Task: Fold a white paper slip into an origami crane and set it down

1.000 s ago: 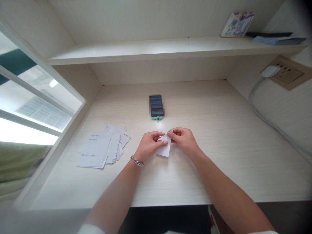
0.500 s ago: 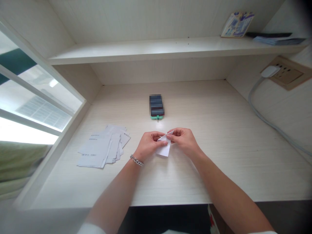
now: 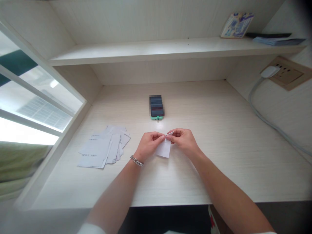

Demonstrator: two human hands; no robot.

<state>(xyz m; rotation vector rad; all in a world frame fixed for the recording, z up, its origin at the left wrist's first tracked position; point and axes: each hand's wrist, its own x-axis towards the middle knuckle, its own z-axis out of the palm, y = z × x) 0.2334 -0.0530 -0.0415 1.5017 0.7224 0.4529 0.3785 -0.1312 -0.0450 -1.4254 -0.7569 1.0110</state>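
A small folded piece of white paper (image 3: pixel 163 150) is held between both hands just above the desk. My left hand (image 3: pixel 149 144), with a chain bracelet (image 3: pixel 136 161) on its wrist, pinches the paper's upper left edge between thumb and fingers. On the other side, my right hand (image 3: pixel 184 139) pinches its top right corner, where a pointed tip shows. The two thumbs nearly meet at the upper edge. The fingertips behind the paper are partly hidden. To the left lies a loose pile of paper slips (image 3: pixel 103 148) with printed text.
Beyond my hands a phone-like dark object (image 3: pixel 156 105), pixelated, with a green end lies on the desk (image 3: pixel 219 117). A cable (image 3: pixel 268 122) runs from the wall socket (image 3: pixel 287 73) along the right. A shelf (image 3: pixel 146 52) overhangs the back, bearing a small box (image 3: pixel 237 26).
My left thumb has moved up from across the paper's middle to its top edge, next to the right thumb. More of the paper's lower part shows.
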